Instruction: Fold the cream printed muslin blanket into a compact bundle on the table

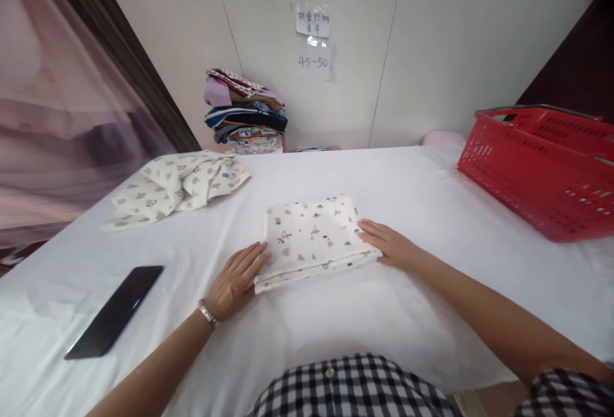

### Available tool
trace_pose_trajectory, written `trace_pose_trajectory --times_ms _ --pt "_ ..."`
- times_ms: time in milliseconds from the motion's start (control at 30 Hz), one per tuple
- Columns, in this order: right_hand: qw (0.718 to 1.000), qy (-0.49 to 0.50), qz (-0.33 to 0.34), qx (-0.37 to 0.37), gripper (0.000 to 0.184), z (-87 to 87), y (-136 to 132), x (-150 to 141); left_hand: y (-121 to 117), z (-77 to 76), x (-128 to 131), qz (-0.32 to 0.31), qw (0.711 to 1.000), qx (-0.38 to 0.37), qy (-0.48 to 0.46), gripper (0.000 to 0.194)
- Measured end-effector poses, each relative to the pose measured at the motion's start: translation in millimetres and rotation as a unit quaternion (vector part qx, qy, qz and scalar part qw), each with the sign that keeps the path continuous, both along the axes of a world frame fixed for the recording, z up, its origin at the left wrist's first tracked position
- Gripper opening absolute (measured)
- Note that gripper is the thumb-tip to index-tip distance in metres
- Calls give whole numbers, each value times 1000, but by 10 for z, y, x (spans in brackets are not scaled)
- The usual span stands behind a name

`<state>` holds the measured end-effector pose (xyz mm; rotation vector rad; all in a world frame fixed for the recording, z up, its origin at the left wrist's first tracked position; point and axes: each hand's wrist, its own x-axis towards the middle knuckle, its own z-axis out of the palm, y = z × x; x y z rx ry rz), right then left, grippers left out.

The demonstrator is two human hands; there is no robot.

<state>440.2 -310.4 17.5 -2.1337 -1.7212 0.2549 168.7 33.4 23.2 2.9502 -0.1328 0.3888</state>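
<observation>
A folded white cloth with small printed figures (314, 238) lies flat on the white table (336, 327) in front of me. My left hand (235, 281) rests flat against its left edge, fingers stretched out, a watch on the wrist. My right hand (389, 243) lies flat at its right edge, fingers out and touching the cloth. Neither hand grips anything.
A crumpled patterned cloth (175, 188) lies at the back left. A dark phone (115, 310) sits near the left front. A red plastic basket (544, 164) stands at the right. A stack of folded clothes (245, 113) leans by the wall under a paper note (313, 22).
</observation>
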Motion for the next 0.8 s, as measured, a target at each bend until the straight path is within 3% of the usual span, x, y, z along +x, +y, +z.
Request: trace_pose_trajectory --times_ms 167,233,333,433,500,567,667,733,800 --pt "992 25 -35 116 51 -6 76 -82 8 38 26 -6 997 -70 -42 46" --pt "985 59 -65 150 48 121 119 -120 -31 154 77 16 990 -126 -67 43" --pt "959 124 -138 215 45 433 175 -144 -111 463 185 86 962 -235 -112 48" --pt "909 206 -200 303 42 824 213 -110 -206 860 297 138 904 -374 -157 54" --pt "875 261 -223 342 40 1078 244 -62 -274 1093 366 155 847 -474 -181 53" --pt "844 316 -253 352 40 1258 297 0 -333 1227 438 192 784 -563 -176 51" --pt "819 367 -315 310 41 1240 440 116 -371 1152 570 242 689 -678 -81 47" --pt "821 371 -367 232 40 1011 575 190 -360 928 673 251 628 -736 8 41" --pt "825 367 -409 130 38 686 716 246 -330 646 773 294 595 -745 66 34"
